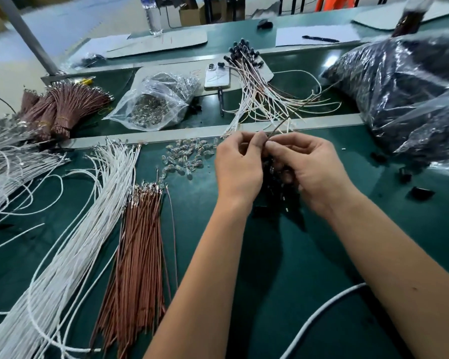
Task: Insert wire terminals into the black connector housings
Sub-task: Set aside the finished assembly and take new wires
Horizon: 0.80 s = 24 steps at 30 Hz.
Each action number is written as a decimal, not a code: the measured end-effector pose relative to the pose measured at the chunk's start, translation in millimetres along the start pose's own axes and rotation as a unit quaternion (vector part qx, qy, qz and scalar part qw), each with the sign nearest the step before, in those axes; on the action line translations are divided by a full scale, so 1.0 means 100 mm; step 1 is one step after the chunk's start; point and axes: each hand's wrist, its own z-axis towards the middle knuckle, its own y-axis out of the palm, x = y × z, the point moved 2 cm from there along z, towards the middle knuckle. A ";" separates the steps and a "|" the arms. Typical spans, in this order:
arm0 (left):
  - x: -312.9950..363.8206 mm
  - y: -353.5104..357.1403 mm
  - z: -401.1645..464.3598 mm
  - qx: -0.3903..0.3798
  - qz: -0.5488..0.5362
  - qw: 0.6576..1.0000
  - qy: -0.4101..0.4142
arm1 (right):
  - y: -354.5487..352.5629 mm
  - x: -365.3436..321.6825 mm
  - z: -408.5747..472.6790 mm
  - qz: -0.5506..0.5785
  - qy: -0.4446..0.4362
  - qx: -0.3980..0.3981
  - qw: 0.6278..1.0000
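My left hand (pixel 240 164) and my right hand (pixel 311 167) meet over the middle of the green mat, fingertips pinched together. Between them they hold a thin brown wire (pixel 296 110) that runs up and to the right, and a small black connector housing that the fingers mostly hide. A dark heap of black housings (pixel 278 187) lies just under the hands. Loose brown terminal wires (pixel 140 242) and white wires (pixel 88 216) fan out to the left. Finished white and brown wires with black housings (pixel 246 63) lie beyond the hands.
A scatter of small clear parts (pixel 189 154) lies left of the hands. Behind it sit a clear bag of metal terminals (pixel 153 102) and a phone (pixel 217 76). Big dark plastic bags (pixel 405 81) fill the right side. Bundled brown wires (pixel 62 107) lie far left.
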 end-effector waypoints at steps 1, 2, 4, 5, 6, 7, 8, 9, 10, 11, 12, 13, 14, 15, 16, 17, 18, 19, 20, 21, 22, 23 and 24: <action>-0.02 0.01 -0.01 -0.011 -0.008 1.000 0.003 | -0.01 0.00 0.00 0.014 0.006 0.000 1.000; -0.04 0.02 -0.02 -0.024 -0.016 1.000 0.004 | -0.01 0.01 0.00 0.025 0.011 -0.003 1.000; -0.08 0.02 -0.06 -0.039 -0.030 0.999 0.007 | -0.02 0.03 -0.01 0.029 0.007 -0.008 1.000; -0.09 0.02 -0.08 -0.039 -0.029 0.999 0.014 | -0.03 0.03 -0.01 0.031 -0.002 -0.007 1.000; -0.09 0.00 -0.09 -0.038 -0.020 0.999 0.027 | -0.05 0.02 0.00 0.041 -0.012 -0.004 0.999; -0.09 -0.03 -0.11 -0.038 -0.004 0.998 0.047 | -0.08 0.01 0.00 0.057 -0.022 0.000 0.998; -0.09 -0.06 -0.11 -0.040 0.016 0.996 0.074 | -0.11 0.00 0.01 0.075 -0.032 0.005 0.997; -0.09 -0.10 -0.11 -0.047 0.036 0.993 0.101 | -0.14 -0.02 0.01 0.093 -0.043 0.013 0.995; -0.10 -0.14 -0.12 -0.057 0.050 0.990 0.118 | -0.17 -0.03 0.02 0.109 -0.053 0.024 0.992; -0.10 -0.17 -0.11 -0.064 0.054 0.989 0.123 | -0.19 -0.02 0.02 0.121 -0.060 0.034 0.990; -0.12 -0.20 -0.11 -0.066 0.052 0.990 0.116 | -0.20 -0.01 0.02 0.126 -0.066 0.042 0.989; -0.13 -0.22 -0.10 -0.063 0.047 0.991 0.105 | -0.21 0.01 0.02 0.127 -0.071 0.048 0.988; -0.14 -0.23 -0.10 -0.055 0.041 0.993 0.097 | -0.21 0.02 0.02 0.127 -0.073 0.053 0.988; -0.15 -0.25 -0.09 -0.046 0.035 0.994 0.093 | -0.21 0.04 0.01 0.125 -0.075 0.058 0.988; -0.16 -0.25 -0.08 -0.039 0.027 0.995 0.089 | -0.21 0.05 0.01 0.123 -0.076 0.061 0.988; -0.17 -0.26 -0.06 -0.035 0.019 0.996 0.084 | -0.20 0.05 0.01 0.122 -0.078 0.063 0.987; -0.18 -0.26 -0.05 -0.036 0.009 0.996 0.077 | -0.20 0.05 0.01 0.121 -0.081 0.063 0.987; -0.19 -0.26 -0.04 -0.041 -0.001 0.997 0.071 | -0.19 0.04 0.01 0.120 -0.084 0.063 0.987; -0.20 -0.25 -0.04 -0.048 -0.011 0.997 0.063 | -0.19 0.03 0.01 0.119 -0.087 0.064 0.987; -0.20 -0.24 -0.03 -0.056 -0.021 0.997 0.054 | -0.19 0.03 0.01 0.117 -0.091 0.065 0.987; -0.20 -0.23 -0.03 -0.064 -0.030 0.996 0.048 | -0.19 0.03 0.01 0.114 -0.094 0.065 0.987; -0.20 -0.22 -0.03 -0.070 -0.039 0.996 0.043 | -0.18 0.03 0.00 0.110 -0.097 0.066 0.987; -0.20 -0.22 -0.02 -0.075 -0.048 0.995 0.040 | -0.18 0.03 0.00 0.107 -0.100 0.068 0.987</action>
